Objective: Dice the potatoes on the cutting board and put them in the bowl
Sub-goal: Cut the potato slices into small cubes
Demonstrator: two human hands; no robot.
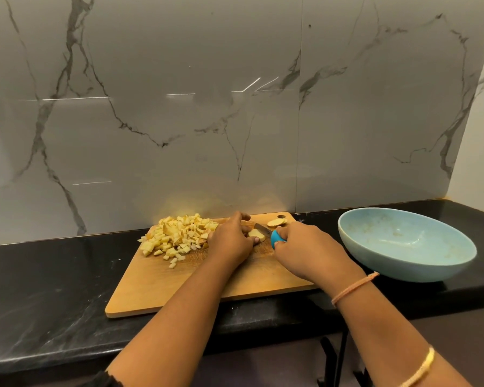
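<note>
The fingers [243,217] of the left hand [229,243] are being curled down over a small potato piece [256,233], which is being pinched between fingertips and thumb and pressed onto the cutting board [207,283]. Just to the right, the fingers of the right hand [305,247] are being wrapped tightly round the blue handle of a knife [275,238]. Its short blade is being angled along the far side of the held piece, with the tip being pointed toward the left hand; whether the edge is being driven into the potato cannot be told. A few potato slices [276,222] are being kept at the far right corner of the board, just beyond the blade. A heap of diced potato [176,233] is being kept on the far left part of the board, right up against the left hand, with a few loose cubes being left strewn toward the near side. All the potato in view is being carried by the board, which is being supported by a black stone table [39,289], its near edge close to the table's front. A pale blue bowl [375,265] is being kept on the table just beside the board's right edge, close to the right hand. A thin orange thread band [355,287] is being worn on the right wrist and a gold bangle [419,370] further up that forearm. The scene is being backed by a grey wall [235,107] of dark-veined marble panels
</note>
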